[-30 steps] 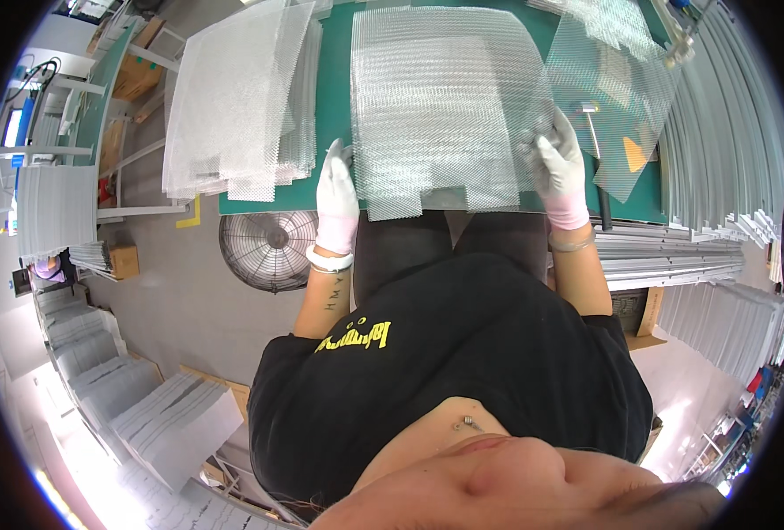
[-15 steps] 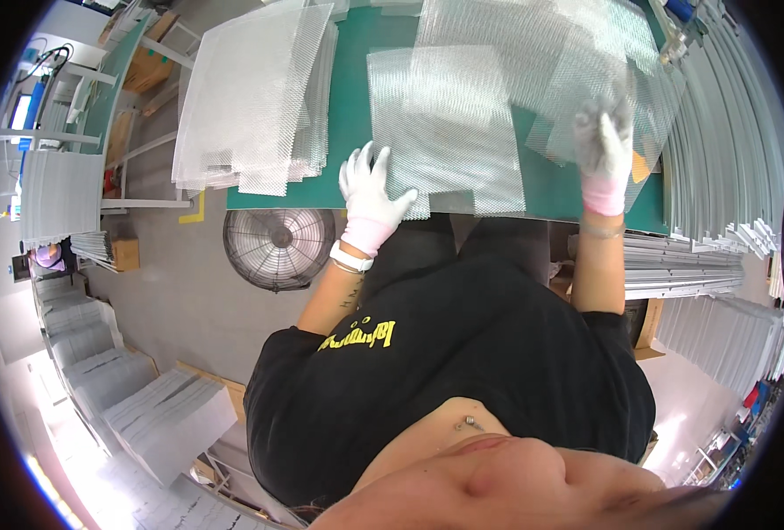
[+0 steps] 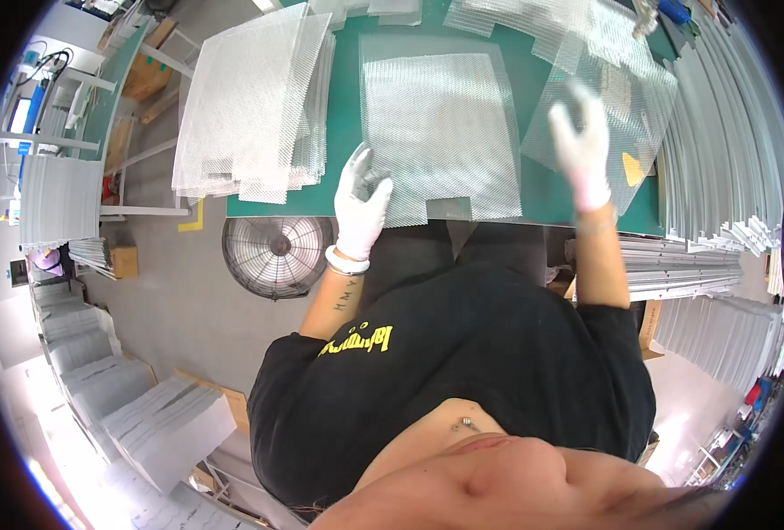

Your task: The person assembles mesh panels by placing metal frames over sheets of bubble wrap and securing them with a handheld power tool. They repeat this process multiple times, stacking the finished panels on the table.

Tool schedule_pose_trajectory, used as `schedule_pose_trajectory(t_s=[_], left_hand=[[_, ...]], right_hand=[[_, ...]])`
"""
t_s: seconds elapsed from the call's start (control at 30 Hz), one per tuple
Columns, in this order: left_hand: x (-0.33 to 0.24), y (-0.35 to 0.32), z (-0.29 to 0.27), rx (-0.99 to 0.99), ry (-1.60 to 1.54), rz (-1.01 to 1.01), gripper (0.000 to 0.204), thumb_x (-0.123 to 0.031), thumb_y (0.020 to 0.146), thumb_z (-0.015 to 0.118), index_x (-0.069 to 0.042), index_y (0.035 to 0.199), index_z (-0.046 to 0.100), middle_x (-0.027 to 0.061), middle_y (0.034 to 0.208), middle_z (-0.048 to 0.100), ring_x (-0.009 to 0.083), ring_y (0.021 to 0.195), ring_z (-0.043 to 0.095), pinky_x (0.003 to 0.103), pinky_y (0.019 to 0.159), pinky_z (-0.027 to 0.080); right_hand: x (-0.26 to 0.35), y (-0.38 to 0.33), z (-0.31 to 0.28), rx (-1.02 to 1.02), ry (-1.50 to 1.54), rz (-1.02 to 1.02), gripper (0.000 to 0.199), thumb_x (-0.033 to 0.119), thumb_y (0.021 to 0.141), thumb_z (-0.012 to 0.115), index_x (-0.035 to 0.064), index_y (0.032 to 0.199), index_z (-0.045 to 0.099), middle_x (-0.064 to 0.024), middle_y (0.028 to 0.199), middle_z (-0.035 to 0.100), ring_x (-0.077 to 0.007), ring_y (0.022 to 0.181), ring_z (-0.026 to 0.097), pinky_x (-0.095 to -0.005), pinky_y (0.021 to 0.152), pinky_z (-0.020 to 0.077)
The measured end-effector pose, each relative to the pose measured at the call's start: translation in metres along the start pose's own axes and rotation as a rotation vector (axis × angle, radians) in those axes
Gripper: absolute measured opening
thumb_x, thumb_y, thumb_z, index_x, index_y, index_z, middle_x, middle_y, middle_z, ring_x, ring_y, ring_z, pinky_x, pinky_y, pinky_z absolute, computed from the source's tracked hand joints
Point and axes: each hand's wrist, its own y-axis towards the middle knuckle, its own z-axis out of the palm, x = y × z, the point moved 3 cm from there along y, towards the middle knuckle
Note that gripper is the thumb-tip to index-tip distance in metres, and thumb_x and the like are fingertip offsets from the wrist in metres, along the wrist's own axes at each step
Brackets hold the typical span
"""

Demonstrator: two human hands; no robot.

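Since half a second ago our left hand [image 3: 361, 208] has slid to the near-left corner of the middle mesh sheet [image 3: 436, 132], where its gloved fingers now lie spread and pressing the sheet flat on the green tabletop [image 3: 348, 106], seemingly to keep it square at the near edge. Our right hand [image 3: 580, 146] has lifted clear of that sheet and hovers, fingers loose and grasping nothing, over the mesh sheets to the right [image 3: 621, 84]. Another mesh stack [image 3: 251, 106] overhangs the tabletop's left end.
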Motion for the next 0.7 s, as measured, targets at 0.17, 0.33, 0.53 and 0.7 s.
schedule_pose_trajectory(t_s=[0.17, 0.33, 0.53, 0.7], left_hand=[[-0.006, 0.001, -0.01, 0.001, -0.191, -0.105, 0.062, 0.004, 0.09, 0.067, 0.004, 0.146, 0.041, 0.0147, 0.149, 0.045, 0.0188, 0.123, 0.056, 0.028, 0.096, 0.051], [-0.01, -0.003, -0.003, 0.101, 0.244, -0.131, 0.073, -0.006, 0.085, 0.075, 0.005, 0.148, 0.038, 0.0185, 0.148, 0.047, 0.0266, 0.134, 0.048, 0.036, 0.11, 0.041], [-0.018, -0.001, 0.012, 0.115, 0.758, 0.037, 0.078, -0.016, 0.078, 0.079, 0.006, 0.144, 0.044, 0.024, 0.146, 0.049, 0.0324, 0.136, 0.048, 0.037, 0.114, 0.037], [-0.005, -0.001, 0.014, 0.148, 0.899, 0.092, 0.077, -0.023, 0.08, 0.077, 0.005, 0.144, 0.044, 0.0251, 0.145, 0.048, 0.0355, 0.135, 0.047, 0.039, 0.113, 0.038]], right_hand=[[0.006, -0.1, 0.034, 0.448, 0.373, 0.379, 0.088, 0.027, 0.083, 0.076, 0.0016, 0.154, 0.032, -0.0203, 0.138, 0.055, -0.022, 0.103, 0.063, -0.0319, 0.09, 0.0506], [0.018, -0.097, 0.03, 0.438, 0.285, 0.404, 0.095, 0.024, 0.079, 0.078, 0.0047, 0.156, 0.026, -0.0234, 0.13, 0.061, -0.0205, 0.081, 0.064, -0.0322, 0.08, 0.0531], [0.016, -0.078, 0.03, 0.385, 0.125, 0.249, 0.086, 0.021, 0.078, 0.077, 0.0072, 0.153, 0.035, -0.0181, 0.117, 0.067, -0.0302, 0.086, 0.067, -0.0354, 0.084, 0.0539], [0.012, -0.078, 0.038, 0.504, 0.106, 0.357, 0.076, 0.021, 0.08, 0.075, 0.0066, 0.148, 0.043, -0.0192, 0.126, 0.064, -0.0324, 0.108, 0.065, -0.0369, 0.093, 0.0515]])
